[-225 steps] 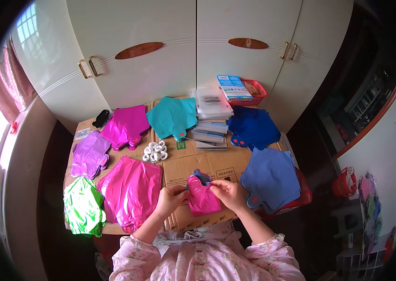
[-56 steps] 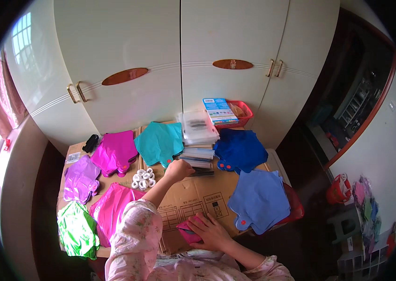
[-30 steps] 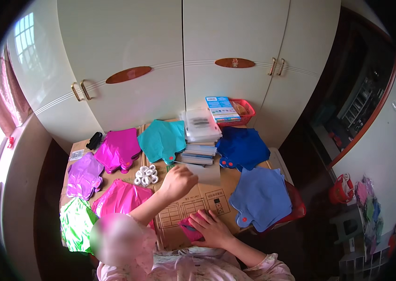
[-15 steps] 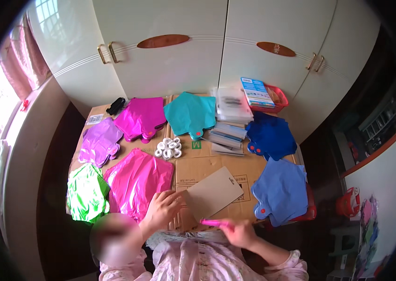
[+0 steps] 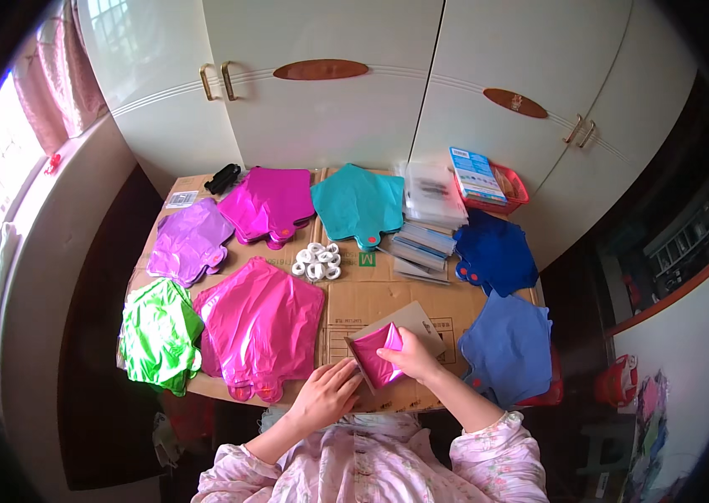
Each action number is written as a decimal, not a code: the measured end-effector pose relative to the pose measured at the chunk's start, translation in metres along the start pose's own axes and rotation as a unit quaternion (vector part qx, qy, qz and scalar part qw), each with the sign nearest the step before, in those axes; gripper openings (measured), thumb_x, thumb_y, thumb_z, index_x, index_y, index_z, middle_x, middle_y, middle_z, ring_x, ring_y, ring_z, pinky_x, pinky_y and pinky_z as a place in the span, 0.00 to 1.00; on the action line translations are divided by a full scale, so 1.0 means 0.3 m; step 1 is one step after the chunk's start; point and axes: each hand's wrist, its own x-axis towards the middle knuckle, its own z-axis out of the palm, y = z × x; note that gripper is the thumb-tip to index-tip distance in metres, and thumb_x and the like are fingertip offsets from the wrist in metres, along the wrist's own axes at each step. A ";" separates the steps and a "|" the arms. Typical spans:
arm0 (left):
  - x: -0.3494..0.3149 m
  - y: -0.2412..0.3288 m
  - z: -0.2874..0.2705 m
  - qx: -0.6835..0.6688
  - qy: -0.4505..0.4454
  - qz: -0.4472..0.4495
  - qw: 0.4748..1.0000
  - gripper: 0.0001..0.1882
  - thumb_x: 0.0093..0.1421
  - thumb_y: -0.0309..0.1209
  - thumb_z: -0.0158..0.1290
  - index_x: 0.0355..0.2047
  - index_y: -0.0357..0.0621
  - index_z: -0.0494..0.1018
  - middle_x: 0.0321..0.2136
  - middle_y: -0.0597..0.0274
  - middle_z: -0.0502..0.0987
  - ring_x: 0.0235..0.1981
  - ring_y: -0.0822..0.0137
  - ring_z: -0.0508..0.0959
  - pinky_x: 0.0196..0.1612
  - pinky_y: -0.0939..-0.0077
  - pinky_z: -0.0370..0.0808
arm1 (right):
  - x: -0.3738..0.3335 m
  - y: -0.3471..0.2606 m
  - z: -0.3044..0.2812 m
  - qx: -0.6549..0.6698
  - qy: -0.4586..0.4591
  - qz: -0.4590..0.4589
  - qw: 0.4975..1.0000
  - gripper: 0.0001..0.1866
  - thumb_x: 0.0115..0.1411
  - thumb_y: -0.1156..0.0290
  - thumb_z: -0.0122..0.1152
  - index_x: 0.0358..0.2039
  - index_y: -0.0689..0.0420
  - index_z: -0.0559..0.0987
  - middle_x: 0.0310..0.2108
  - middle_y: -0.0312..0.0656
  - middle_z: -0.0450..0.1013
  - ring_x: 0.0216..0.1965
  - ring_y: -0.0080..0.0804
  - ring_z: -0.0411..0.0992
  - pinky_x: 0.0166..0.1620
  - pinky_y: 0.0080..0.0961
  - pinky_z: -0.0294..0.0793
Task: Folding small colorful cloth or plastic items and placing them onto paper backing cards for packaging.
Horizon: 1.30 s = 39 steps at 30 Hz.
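Observation:
In the middle near the table's front edge, a beige card (image 5: 424, 325) lies at a slant with a shiny pink folded foil piece (image 5: 376, 352) across its left part. My right hand (image 5: 409, 356) pinches the foil's right side, thumb on top. My left hand (image 5: 327, 392) is at the card's near left edge, fingers together and bent against it; its thumb is hidden. A narrow brown strip shows upright along that edge. Just left lies a stack of large pink foil sheets (image 5: 262, 323), with red dots at its near tabs.
Around the cardboard-covered table (image 5: 363, 298) lie foil stacks: green (image 5: 160, 331), lilac (image 5: 189, 239), magenta (image 5: 266, 204), teal (image 5: 360, 201), dark blue (image 5: 497, 250) and light blue (image 5: 507, 348). White rolls (image 5: 317, 261), grey cards (image 5: 421, 250), clear bags (image 5: 434, 193) and a red basket (image 5: 518, 193) stand farther back.
The pink foil has come up from the table's front edge onto the card in my right hand. My left hand has moved right, off the pink stack to the card's edge.

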 end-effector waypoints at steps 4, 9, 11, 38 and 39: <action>0.007 0.000 0.012 -0.017 -0.012 -0.006 1.000 0.26 0.54 0.37 0.56 0.53 0.43 0.67 0.53 0.53 0.68 0.57 0.57 0.67 0.56 0.62 0.64 | 0.004 -0.002 0.009 -0.055 -0.003 -0.007 0.998 0.19 0.53 0.73 0.64 0.44 0.63 0.70 0.37 0.41 0.73 0.37 0.25 0.71 0.41 0.25 0.72; 0.034 -0.005 0.012 0.003 -0.032 0.024 0.999 0.27 0.54 0.38 0.55 0.54 0.44 0.67 0.55 0.52 0.66 0.58 0.56 0.65 0.57 0.61 0.63 | 0.015 0.018 0.008 -0.180 0.016 -0.013 0.983 0.21 0.55 0.71 0.64 0.45 0.64 0.68 0.37 0.46 0.73 0.38 0.29 0.72 0.42 0.28 0.72; 0.038 -0.014 0.015 0.007 -0.044 0.029 0.999 0.28 0.55 0.39 0.55 0.55 0.45 0.66 0.55 0.53 0.65 0.58 0.56 0.64 0.57 0.59 0.62 | 0.007 -0.032 0.016 -0.213 0.017 -0.020 0.977 0.23 0.55 0.67 0.63 0.47 0.65 0.67 0.37 0.50 0.73 0.39 0.36 0.73 0.43 0.32 0.72; 0.082 -0.047 -0.018 0.054 -0.137 0.057 0.987 0.29 0.57 0.56 0.48 0.58 0.65 0.64 0.60 0.54 0.59 0.63 0.45 0.55 0.59 0.39 0.54 | 0.096 -0.115 -0.223 -0.557 -0.273 -0.285 0.730 0.50 0.43 0.34 0.53 0.66 0.40 0.54 0.67 0.34 0.49 0.68 0.46 0.41 0.67 0.50 0.36; 0.081 -0.048 -0.018 0.047 -0.135 0.058 0.988 0.30 0.57 0.57 0.48 0.58 0.66 0.63 0.60 0.54 0.59 0.63 0.45 0.55 0.59 0.38 0.53 | 0.099 -0.117 -0.223 -0.557 -0.276 -0.283 0.731 0.51 0.43 0.34 0.53 0.66 0.40 0.53 0.67 0.34 0.48 0.68 0.46 0.41 0.67 0.50 0.36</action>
